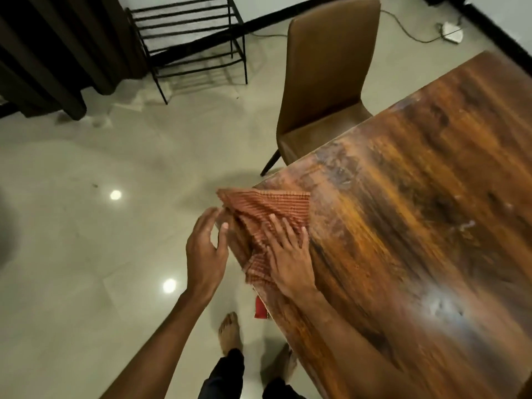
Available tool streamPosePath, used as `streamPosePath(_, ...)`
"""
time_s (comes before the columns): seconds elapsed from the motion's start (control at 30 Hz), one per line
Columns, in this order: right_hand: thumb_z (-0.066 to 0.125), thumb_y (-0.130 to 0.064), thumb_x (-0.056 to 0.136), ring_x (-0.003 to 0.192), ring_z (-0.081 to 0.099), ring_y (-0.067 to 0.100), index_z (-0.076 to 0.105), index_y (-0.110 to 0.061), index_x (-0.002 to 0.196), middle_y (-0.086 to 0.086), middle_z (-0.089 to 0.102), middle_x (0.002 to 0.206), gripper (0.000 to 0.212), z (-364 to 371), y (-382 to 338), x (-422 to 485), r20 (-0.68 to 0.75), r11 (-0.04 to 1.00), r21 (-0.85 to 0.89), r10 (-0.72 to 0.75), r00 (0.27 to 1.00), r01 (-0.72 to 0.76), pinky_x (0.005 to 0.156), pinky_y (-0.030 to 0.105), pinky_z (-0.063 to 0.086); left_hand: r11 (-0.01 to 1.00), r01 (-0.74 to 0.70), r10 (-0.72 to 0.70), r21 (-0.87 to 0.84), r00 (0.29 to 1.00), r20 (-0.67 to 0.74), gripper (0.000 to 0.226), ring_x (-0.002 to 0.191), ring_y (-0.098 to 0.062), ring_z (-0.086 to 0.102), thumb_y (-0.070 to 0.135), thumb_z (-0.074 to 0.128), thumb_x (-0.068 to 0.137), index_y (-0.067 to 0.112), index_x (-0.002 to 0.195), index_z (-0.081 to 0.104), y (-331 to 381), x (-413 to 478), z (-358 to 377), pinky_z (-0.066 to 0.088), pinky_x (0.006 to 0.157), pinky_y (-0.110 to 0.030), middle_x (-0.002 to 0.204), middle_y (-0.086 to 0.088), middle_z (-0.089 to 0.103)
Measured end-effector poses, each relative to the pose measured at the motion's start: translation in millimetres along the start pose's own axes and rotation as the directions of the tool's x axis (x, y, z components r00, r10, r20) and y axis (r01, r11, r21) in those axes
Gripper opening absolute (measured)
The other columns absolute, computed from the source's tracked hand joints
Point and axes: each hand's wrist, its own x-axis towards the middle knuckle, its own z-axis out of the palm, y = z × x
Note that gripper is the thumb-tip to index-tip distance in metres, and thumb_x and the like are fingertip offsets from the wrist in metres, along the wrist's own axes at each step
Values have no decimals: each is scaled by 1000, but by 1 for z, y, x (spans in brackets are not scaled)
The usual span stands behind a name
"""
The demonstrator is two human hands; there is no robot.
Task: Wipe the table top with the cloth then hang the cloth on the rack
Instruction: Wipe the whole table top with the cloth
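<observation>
Cloth (267, 205): orange-red, striped, rumpled, sitting on the near-left corner of the wooden table (417, 197). Its 9 o'clock edge pokes out past the corner over the floor (72, 226). Another flap runs toward 6 o'clock along the table edge.

Right hand (288, 254): flat on the cloth, palm down, fingers (283, 226) straight and spread wide, pointing to roughly 11 o'clock. It presses the cloth to the table top and grips nothing. The forearm lies over the table, coming in from 5 o'clock.

Left hand (205, 249): off the table at 9 o'clock of the right hand, over the floor. It's loosely spread, fingers relaxed and slightly bent, thumb apart. Fingertips are right at the cloth's overhanging edge. Can't tell if they touch it; motion blur there. No grip visible.

Rack (187, 38): black metal with horizontal bars, on the floor at 11 o'clock of the cloth, well apart from the table. Dark curtain (57, 53) hangs at 9 o'clock of the rack.

Brown chair (325, 67): at 12 o'clock of the cloth, seat tucked against the table's far-left side.

Small white device (450, 31) with a cable lies on the floor at 1 o'clock.

Bare foot (229, 329) is on the floor at 6 o'clock. A red item (260, 308) shows just under the table edge beside it; can't identify it.
</observation>
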Motion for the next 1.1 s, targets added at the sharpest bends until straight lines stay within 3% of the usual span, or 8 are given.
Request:
streamPosePath(0.1,20,-37,109,162,-1,28,14,-27,167,0,0,176,60,-9,-4,31,-30,982,42,185,982,-183,127,64,0,1000,-18,18,-1,999,42,36,135,-11,50,24,57,103,13,137,61,11,13,6,29,106,-3,143,-2,59)
streamPosePath(0.27,20,-41,110,162,6,24,25,-28,165,-2,8,176,57,-10,13,33,-57,994,51,104,993,-102,128,61,10,986,-145,131,84,978,160,36,131,-9,51,21,54,103,12,137,61,38,30,26,29,105,-4,141,-3,60)
streamPosePath(0.4,18,-44,111,162,3,23,22,-27,166,-1,3,176,57,-16,91,5,-80,883,145,461,884,-447,128,61,5,977,-195,163,90,947,275,35,135,-14,52,23,57,103,18,137,62,59,36,50,39,116,-40,143,2,60)
streamPosePath(0.47,11,-45,109,162,-2,28,13,-26,167,3,-2,176,61,-19,100,-1,-63,826,193,549,833,-530,127,63,2,970,-229,193,86,932,308,36,135,-14,52,25,57,102,17,137,62,70,37,64,40,116,-40,143,2,59)
streamPosePath(0.67,23,-53,108,161,9,31,21,-24,165,2,4,175,64,-5,77,-14,-67,969,112,229,971,-221,126,66,7,962,-231,164,143,914,370,38,133,-19,54,27,57,102,13,137,61,99,39,106,41,113,-34,141,-3,61)
streamPosePath(0.87,15,-53,109,160,-13,34,-2,-21,167,6,-14,174,69,-36,158,35,-34,777,212,613,790,-593,125,66,-4,947,-306,238,100,875,422,35,133,-16,54,22,58,101,16,136,63,124,74,139,41,114,-35,141,1,61)
streamPosePath(1.0,12,-57,107,161,-12,34,6,-22,167,4,-13,174,70,-36,125,76,-66,916,176,376,924,-361,125,67,-4,934,-339,262,110,862,434,38,130,-20,56,21,58,101,12,137,62,136,113,163,43,111,-34,140,-4,62)
streamPosePath(1.1,16,-58,107,162,-6,25,9,-27,167,-4,-5,175,68,-50,173,109,-97,852,229,502,860,-471,128,61,-6,927,-368,291,67,821,492,38,129,-17,56,23,57,101,14,138,61,139,156,183,45,110,-32,139,-2,62)
